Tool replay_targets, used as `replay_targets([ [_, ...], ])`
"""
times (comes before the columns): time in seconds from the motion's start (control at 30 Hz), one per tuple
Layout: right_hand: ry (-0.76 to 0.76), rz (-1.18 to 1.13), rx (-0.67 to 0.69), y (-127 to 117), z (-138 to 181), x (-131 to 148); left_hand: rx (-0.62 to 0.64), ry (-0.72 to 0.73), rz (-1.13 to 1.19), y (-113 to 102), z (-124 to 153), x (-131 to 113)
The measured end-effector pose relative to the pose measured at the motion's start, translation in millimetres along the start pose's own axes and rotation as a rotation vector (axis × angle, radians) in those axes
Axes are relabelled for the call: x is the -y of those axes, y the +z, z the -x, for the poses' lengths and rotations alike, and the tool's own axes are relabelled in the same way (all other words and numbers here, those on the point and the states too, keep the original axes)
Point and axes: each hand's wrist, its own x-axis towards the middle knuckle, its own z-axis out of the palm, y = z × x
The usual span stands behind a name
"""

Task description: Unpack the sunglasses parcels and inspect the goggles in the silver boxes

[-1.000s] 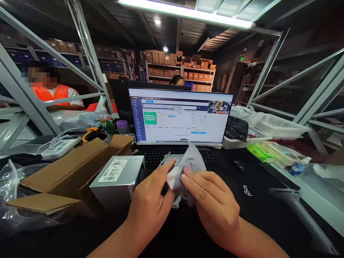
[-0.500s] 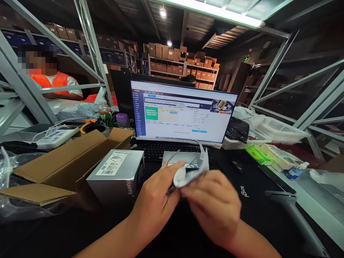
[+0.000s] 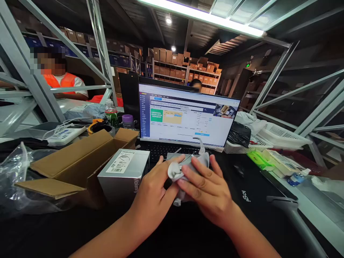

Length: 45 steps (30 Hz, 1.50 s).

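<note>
Both my hands meet over the black desk mat, in front of the keyboard. My left hand (image 3: 154, 190) pinches one end of a small grey-white plastic pouch (image 3: 178, 171). My right hand (image 3: 206, 190) lies over the pouch's other side, fingers curled on it. Just left of my left hand stands a grey product box (image 3: 122, 172) with a white barcode label. Beside it lies an open brown carton (image 3: 72, 161).
A monitor (image 3: 185, 116) and black keyboard (image 3: 172, 149) stand behind my hands. White baskets (image 3: 279, 134) and small packs sit at right, clear plastic bags (image 3: 13, 172) at left. A person in an orange vest sits at the far left behind metal racking; another sits behind the monitor.
The pouch was held up and spread out; now it is gathered lower between my hands, with my right fingers folded over it. The camera has shifted slightly.
</note>
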Motion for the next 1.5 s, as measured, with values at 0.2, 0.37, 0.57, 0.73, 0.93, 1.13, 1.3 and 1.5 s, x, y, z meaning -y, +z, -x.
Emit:
replay_targets([
  [0.2, -0.079, 0.031, -0.057, 7.3, 6.4, -4.7, 0.008, -0.007, 0.056, 3.5, 1.9, 3.3],
  [0.37, 0.156, 0.035, -0.188, 6.8, 8.9, -15.8, 0.015, 0.020, 0.025, 5.4, 2.1, 3.8],
  [0.57, 0.060, 0.121, -0.135, 21.5, -1.3, 25.5, 0.021, 0.014, 0.021, 2.6, -2.3, 4.4],
  [0.73, 0.115, 0.147, -0.183, 12.7, 0.0, 5.8, 0.033, 0.008, 0.047, 1.0, -1.4, 1.0],
  [0.93, 0.566, 0.042, -0.509, 0.5, 14.5, -50.5, 0.064, -0.156, 0.256, 1.8, 3.0, -2.0],
  [1.13, 1.043, -0.488, -0.509, 15.4, 15.9, -48.2, 0.014, -0.189, 0.375, 3.3, 4.4, 2.8],
  [1.3, 1.111, -1.092, -0.368, 20.4, 9.4, -15.4, -0.004, -0.183, 0.329, 6.6, 3.0, 8.1],
  [1.5, 1.142, -1.709, -0.231, 11.1, -1.7, -8.9, 0.023, -0.145, 0.295, 16.3, 3.5, 17.5],
])
